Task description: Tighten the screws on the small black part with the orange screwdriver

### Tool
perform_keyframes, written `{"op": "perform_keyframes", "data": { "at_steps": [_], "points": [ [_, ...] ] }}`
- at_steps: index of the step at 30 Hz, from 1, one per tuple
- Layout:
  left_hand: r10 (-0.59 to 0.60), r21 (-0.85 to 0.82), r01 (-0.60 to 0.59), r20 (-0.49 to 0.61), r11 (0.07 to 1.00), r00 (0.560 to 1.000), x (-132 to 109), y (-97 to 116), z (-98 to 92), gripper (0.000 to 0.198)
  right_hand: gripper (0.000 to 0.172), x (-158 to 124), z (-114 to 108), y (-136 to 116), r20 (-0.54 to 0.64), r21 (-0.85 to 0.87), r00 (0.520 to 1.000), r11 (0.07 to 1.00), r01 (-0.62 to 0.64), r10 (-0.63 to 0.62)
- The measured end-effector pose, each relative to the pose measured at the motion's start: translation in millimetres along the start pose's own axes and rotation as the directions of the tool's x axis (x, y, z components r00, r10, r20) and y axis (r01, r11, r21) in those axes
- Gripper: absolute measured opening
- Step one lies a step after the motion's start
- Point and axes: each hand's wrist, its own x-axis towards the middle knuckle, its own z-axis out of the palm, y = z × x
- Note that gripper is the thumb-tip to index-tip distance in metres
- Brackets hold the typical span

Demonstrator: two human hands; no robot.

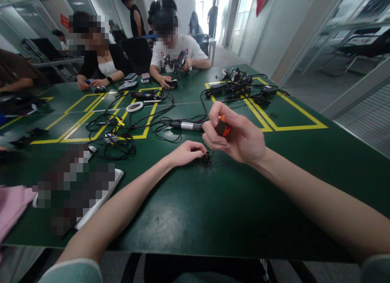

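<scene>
My right hand (236, 136) is closed around an orange-and-black screwdriver handle (222, 126), held upright over a small black round part (206, 160) that stands on the green table (189, 210). My left hand (185, 152) lies beside that part with its fingers curled, and the fingertips pinch or steady it from the left. The screwdriver's shaft is mostly hidden behind my right hand's fingers. Just behind my hands lies a black-and-silver cylindrical tool (185, 125) with a cable.
Tangled black cables (112, 130) and a white ring (134, 107) lie on yellow-taped squares at left. More cables and adapters (240, 88) sit at the back right. Two people sit across the table handling devices. A white tablet-like item (100, 201) lies near left.
</scene>
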Motion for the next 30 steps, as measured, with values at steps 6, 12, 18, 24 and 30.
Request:
{"op": "perform_keyframes", "data": {
  "at_steps": [6,12,18,24,30],
  "points": [
    [0.005,0.017,-0.005,-0.011,1.0,1.0,2.2,-4.6,1.1,0.022,0.05,1.2,4.1,-2.2,-0.014,-0.02,1.0,1.0,-0.011,0.01],
    [-0.008,-0.031,0.008,-0.002,0.999,1.0,-1.4,4.3,-0.7,0.022,0.053,2.1,2.8,-1.4,0.003,-0.016,0.999,0.999,-0.033,0.033],
    [0.007,-0.102,-0.006,0.016,0.995,1.0,-1.8,4.9,-3.3,0.022,0.043,0.9,-1.7,0.0,0.028,-0.024,0.999,1.0,-0.016,0.017],
    [-0.05,-0.108,0.049,-0.007,0.993,0.999,-2.7,0.2,-2.0,0.022,0.041,0.7,1.9,-0.7,0.05,-0.008,0.999,1.0,-0.007,0.007],
    [-0.035,-0.107,0.035,0.008,0.994,0.999,-1.3,1.8,-1.4,0.023,0.058,1.9,2.3,-1.6,0.032,-0.007,0.999,0.999,-0.043,0.044]
  ]
}}
